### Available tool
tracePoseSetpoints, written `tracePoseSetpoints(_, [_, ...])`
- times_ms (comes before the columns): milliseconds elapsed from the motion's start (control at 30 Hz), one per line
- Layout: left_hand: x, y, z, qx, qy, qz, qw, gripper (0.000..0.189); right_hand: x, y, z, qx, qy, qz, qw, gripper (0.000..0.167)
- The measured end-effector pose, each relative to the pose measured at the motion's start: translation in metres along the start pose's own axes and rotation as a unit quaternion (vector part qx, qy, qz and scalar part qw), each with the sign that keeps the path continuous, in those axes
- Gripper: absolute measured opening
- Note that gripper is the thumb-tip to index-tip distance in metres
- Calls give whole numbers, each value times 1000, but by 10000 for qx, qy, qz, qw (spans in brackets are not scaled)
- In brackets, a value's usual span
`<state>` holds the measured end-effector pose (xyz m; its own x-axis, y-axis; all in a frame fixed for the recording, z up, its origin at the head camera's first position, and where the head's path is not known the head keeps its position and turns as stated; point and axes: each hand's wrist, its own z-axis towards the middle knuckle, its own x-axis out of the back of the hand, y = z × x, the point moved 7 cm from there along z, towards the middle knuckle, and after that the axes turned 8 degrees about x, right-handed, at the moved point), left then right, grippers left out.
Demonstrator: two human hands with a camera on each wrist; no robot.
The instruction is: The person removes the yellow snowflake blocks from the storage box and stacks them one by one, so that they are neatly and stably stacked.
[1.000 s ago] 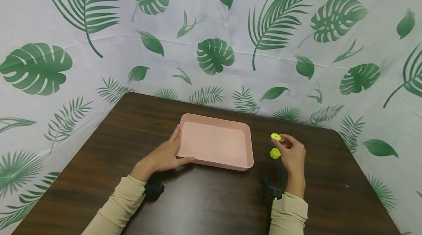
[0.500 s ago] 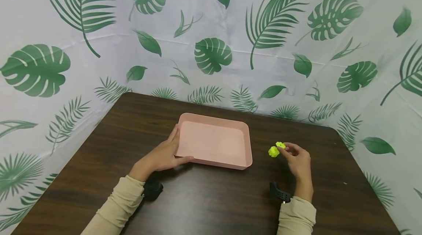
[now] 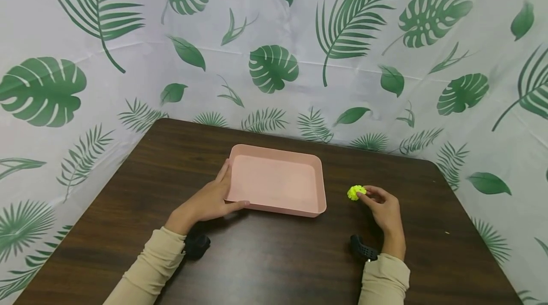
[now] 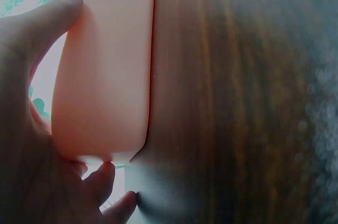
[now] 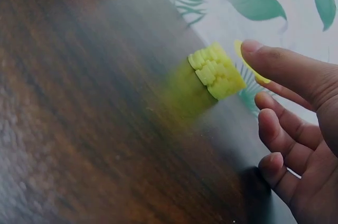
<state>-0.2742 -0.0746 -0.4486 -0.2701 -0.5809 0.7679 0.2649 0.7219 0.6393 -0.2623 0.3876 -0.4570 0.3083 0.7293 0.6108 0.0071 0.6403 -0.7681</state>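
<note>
A shallow pink tray [image 3: 274, 179] lies on the dark wooden table. My left hand [image 3: 208, 201] grips its near left corner, thumb [image 4: 60, 12] at the front rim and fingers against the left side. Right of the tray, my right hand [image 3: 384, 210] pinches a thin yellow notched disc [image 5: 254, 64] between thumb and index finger. That disc is tilted on edge right beside a short stack of similar yellow discs [image 5: 215, 73] standing on the table. In the head view the held disc overlaps the stack. The other right fingers curl loosely, holding nothing.
The table [image 3: 274, 257] ends at the back against a white cloth with green leaf prints [image 3: 274, 67]. Black wrist devices [image 3: 364, 249] sit under both forearms. A tiny pale speck [image 3: 447, 232] lies on the table at the right.
My right hand has brought its disc from just behind the stack to the stack's right side and closer in, overlapping it. The left hand and the tray stay together, unmoved.
</note>
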Motion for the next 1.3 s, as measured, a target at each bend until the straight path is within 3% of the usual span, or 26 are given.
tracePoseSetpoints(333, [-1,-2,3,-4,-47,-12,10000,119,-2,0,2,162,-115,36,9998,44])
tracePoseSetpoints(1300, [-4,-2,3,-52,7,-2,10000,119,-8,3,4,85,-434,-234,9987,53])
